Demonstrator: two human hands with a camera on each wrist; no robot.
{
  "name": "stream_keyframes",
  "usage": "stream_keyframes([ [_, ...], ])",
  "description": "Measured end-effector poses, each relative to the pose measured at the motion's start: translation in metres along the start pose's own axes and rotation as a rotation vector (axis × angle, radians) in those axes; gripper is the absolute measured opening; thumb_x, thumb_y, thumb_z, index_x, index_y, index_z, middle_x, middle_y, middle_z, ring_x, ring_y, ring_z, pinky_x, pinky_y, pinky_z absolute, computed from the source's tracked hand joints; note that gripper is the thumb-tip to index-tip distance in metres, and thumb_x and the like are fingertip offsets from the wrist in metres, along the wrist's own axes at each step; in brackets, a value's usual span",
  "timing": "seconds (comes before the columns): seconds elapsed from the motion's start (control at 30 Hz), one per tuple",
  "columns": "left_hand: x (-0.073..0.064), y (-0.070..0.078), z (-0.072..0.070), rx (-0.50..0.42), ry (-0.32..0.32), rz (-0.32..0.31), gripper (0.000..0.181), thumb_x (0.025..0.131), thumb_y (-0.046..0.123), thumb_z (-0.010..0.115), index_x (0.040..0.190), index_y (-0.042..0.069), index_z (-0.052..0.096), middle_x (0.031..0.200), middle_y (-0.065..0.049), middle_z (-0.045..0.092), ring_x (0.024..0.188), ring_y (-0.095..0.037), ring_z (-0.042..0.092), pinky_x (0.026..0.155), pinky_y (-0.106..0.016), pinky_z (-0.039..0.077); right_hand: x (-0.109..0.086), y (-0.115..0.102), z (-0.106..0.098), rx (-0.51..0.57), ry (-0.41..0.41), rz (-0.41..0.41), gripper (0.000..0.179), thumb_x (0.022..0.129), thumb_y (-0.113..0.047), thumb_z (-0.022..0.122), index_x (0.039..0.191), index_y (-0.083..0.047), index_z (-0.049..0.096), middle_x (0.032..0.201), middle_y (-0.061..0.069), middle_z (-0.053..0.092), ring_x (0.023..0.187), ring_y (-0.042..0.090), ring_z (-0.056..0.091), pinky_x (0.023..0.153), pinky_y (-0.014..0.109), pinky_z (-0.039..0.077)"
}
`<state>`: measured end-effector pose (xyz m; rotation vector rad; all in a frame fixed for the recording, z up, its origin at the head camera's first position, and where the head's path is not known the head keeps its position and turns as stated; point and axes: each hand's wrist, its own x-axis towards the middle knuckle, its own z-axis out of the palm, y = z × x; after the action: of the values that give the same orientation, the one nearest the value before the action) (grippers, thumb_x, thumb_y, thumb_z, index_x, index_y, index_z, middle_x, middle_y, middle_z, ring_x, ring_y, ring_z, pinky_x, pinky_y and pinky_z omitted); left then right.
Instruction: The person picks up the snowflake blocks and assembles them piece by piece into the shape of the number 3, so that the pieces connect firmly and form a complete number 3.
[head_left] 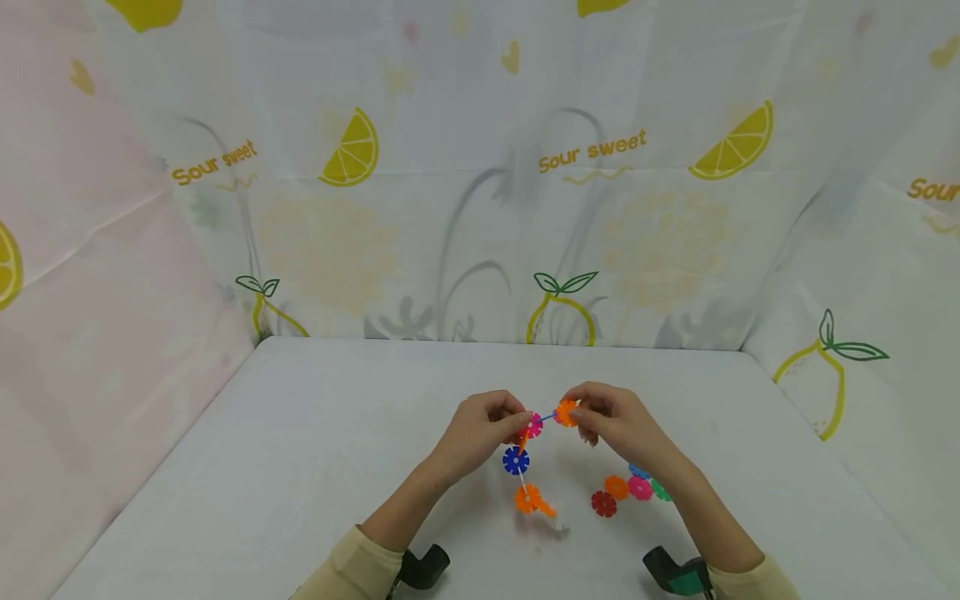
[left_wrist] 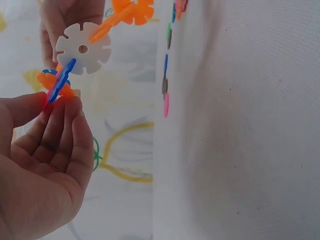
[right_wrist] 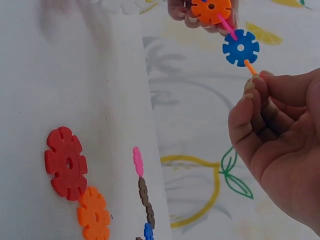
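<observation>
My left hand (head_left: 480,433) pinches a pink notched disc (head_left: 535,426) between thumb and fingers. Opposite it, my right hand (head_left: 618,417) holds an orange notched disc (head_left: 566,413) by its edge. Between these two sits a blue disc (right_wrist: 241,47), slotted into both and edge-on in the head view. From the left hand a linked chain hangs down, with a dark blue disc (head_left: 516,460), a white disc (left_wrist: 82,48) and an orange disc (head_left: 527,498) in it. All the joined pieces are flower-like plastic discs with a centre hole.
On the white table (head_left: 360,442), below the right forearm, lie a red disc (head_left: 603,503), an orange disc (head_left: 617,487), a pink disc (head_left: 640,487) and a green disc (head_left: 661,490). More discs, pink (right_wrist: 138,161) and brown (right_wrist: 143,191) among them, appear farther off. A lemon-print cloth (head_left: 450,233) surrounds the table.
</observation>
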<state>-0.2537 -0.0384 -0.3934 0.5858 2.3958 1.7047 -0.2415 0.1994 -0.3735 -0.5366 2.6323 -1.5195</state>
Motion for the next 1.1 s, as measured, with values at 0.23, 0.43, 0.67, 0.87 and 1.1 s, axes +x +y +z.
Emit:
stream_keyframes([
  [0.23, -0.0006, 0.0002, 0.0016, 0.015, 0.004, 0.011, 0.016, 0.097, 0.029, 0.064, 0.093, 0.014, 0.069, 0.081, -0.002, 0.069, 0.075, -0.015, 0.065, 0.08, -0.044, 0.059, -0.0006, -0.0025, 0.0008, 0.029, -0.034, -0.007, 0.019, 0.098, -0.014, 0.061, 0.113, -0.004, 0.065, 0.073, 0.012, 0.059, 0.063, 0.025, 0.058, 0.06, 0.025, 0.053],
  [0.43, -0.001, 0.0001, 0.0031, 0.045, 0.018, 0.02, 0.016, 0.097, 0.029, 0.064, 0.091, 0.015, 0.069, 0.081, 0.0, 0.069, 0.074, -0.016, 0.065, 0.076, -0.042, 0.059, -0.0006, -0.0034, 0.0021, 0.023, -0.029, -0.014, 0.017, 0.097, -0.013, 0.061, 0.111, -0.004, 0.066, 0.073, 0.012, 0.059, 0.064, 0.03, 0.057, 0.06, 0.025, 0.052],
  [0.67, -0.0034, 0.0029, 0.0027, 0.082, 0.028, 0.019, 0.015, 0.097, 0.028, 0.064, 0.091, 0.015, 0.068, 0.08, 0.001, 0.069, 0.072, -0.014, 0.064, 0.066, -0.026, 0.055, -0.0006, -0.0035, 0.0063, 0.024, -0.018, -0.021, 0.014, 0.098, -0.01, 0.06, 0.108, -0.005, 0.066, 0.075, 0.015, 0.06, 0.066, 0.034, 0.057, 0.06, 0.025, 0.052],
  [0.87, -0.0038, 0.0032, 0.0018, 0.095, 0.026, 0.018, 0.014, 0.096, 0.026, 0.064, 0.09, 0.015, 0.068, 0.078, 0.0, 0.068, 0.07, -0.013, 0.062, 0.063, -0.027, 0.054, -0.0004, -0.0036, 0.0093, 0.022, -0.016, -0.038, 0.012, 0.098, -0.009, 0.059, 0.106, -0.004, 0.066, 0.077, 0.021, 0.061, 0.067, 0.036, 0.057, 0.059, 0.024, 0.052],
  [1.1, -0.0047, 0.0041, 0.0018, 0.109, 0.035, 0.019, 0.013, 0.096, 0.023, 0.064, 0.088, 0.014, 0.067, 0.075, 0.0, 0.066, 0.066, -0.013, 0.06, 0.061, -0.026, 0.053, 0.0002, -0.0017, 0.0091, 0.011, -0.043, -0.054, 0.01, 0.098, -0.007, 0.059, 0.104, -0.004, 0.066, 0.074, 0.013, 0.061, 0.066, 0.035, 0.057, 0.059, 0.027, 0.053],
])
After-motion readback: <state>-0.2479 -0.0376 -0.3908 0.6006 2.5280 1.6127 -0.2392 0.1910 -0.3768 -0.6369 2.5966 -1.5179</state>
